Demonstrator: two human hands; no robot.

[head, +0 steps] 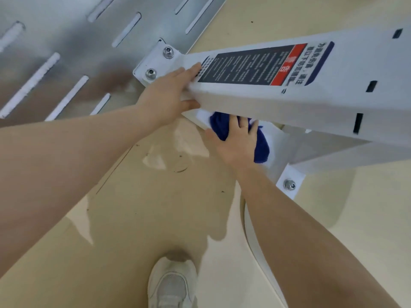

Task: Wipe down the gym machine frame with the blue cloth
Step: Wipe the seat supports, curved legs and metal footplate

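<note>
While wiping is under way, my right hand (pixel 236 141) presses the blue cloth (pixel 260 143) flat, fingers spread and fairly straight, against a lower white member just beneath the sloping beam of the gym machine frame (pixel 278 101). My left hand (pixel 169 96) braces on that beam's low end, fingers extended over its top face beside the warning label (pixel 262 64), thumb under the edge; it holds nothing. Progress: judged mid-task. The beam's upper faces, the bolted foot plate (pixel 153 63) at its base and the far members look unattended or cannot be judged. Cloth: dark blue, bunched, partly hidden under my palm and the beam.
</note>
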